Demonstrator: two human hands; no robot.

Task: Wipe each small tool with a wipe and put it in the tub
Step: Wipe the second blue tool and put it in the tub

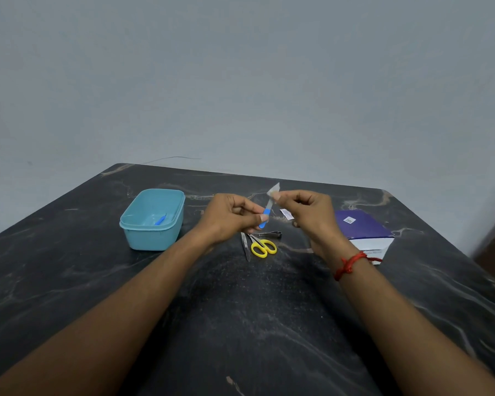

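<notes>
**One tool in the tub, a second under the wipe**

The blue-handled tool [266, 212] is held up above the bench [240, 324]. The left hand [229, 215] pinches its handle, and the right hand [309, 210] pinches a wipe [273, 190] round its tip. One small blue tool [160, 219] lies in the teal tub [152, 238], off to the left. Yellow scissors [264, 247], a nail clipper [270, 234] and a slim metal tool [245, 247] lie below the hands, so by my reckoning three are still to do. A purple box [360, 224] sits to the right.
</notes>
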